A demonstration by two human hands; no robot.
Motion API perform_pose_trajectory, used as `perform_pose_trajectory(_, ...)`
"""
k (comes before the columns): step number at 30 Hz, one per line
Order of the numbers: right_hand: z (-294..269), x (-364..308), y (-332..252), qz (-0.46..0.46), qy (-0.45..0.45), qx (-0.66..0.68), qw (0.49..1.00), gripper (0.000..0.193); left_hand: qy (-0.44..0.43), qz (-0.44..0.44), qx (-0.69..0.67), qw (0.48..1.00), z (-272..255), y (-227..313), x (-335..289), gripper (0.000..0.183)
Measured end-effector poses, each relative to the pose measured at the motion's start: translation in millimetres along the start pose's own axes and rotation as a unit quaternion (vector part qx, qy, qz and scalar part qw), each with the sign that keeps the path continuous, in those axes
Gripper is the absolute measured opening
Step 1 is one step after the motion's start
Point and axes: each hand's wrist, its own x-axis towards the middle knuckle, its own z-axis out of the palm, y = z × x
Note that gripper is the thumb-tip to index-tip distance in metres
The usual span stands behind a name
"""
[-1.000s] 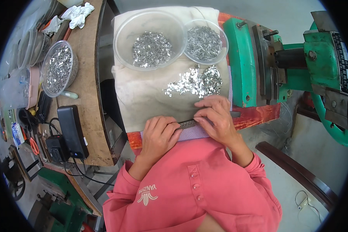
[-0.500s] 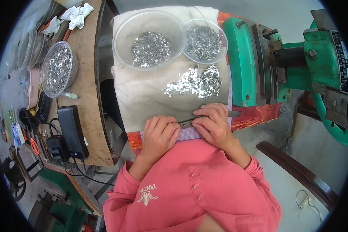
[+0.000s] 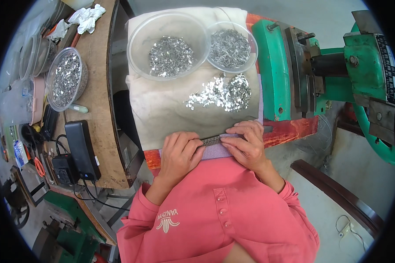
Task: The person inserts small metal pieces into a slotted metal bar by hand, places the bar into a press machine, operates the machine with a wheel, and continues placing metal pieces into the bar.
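Note:
A narrow dark metal bar (image 3: 211, 140) with a row of small notches or pieces along it lies across the near edge of the cloth. My left hand (image 3: 179, 151) grips its left end, fingers curled and thumb pressed in. Toward the other end, my right hand (image 3: 246, 142) pinches the bar with thumb and fingertips; a grey end (image 3: 267, 129) shows past its knuckles. Any small piece inside the pinch is hidden. Just beyond the hands, a pile of shiny flat metal pieces (image 3: 237, 94) is spread over the beige cloth (image 3: 158, 114).
Behind the pile stand a large clear tub (image 3: 134, 48) of metal bits and a smaller tub (image 3: 255, 50) of thin metal pins. A green machine press (image 3: 272, 70) borders the right side. On the left, a wooden table (image 3: 98, 65) carries another tub (image 3: 66, 79) and a black power box (image 3: 81, 144).
My right hand has shifted slightly right, with its fingers lifted a little, so more of the notched bar shows between the hands. My left hand stays nearly in place.

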Motion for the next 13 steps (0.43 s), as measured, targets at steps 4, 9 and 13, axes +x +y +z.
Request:
perform_pose_trajectory(4, 1.4, 0.5, -0.3, -0.009, -0.004, -0.009, 1.000, 0.023, -0.001, -0.007, -0.002, 1.000, -0.3, 0.5, -0.6, 0.023)
perform_pose_trajectory(9, 1.9, 0.8, -0.4, -0.020, -0.015, -0.021, 0.999, 0.025, 0.001, -0.003, -0.003, 1.000, -0.4, 0.6, -0.8, 0.023)
perform_pose_trajectory(13, 2.2, 0.0, -0.2, -0.018, -0.005, -0.023, 1.000, 0.025, -0.002, -0.008, -0.006, 1.000, -1.1, 0.5, -1.4, 0.025)
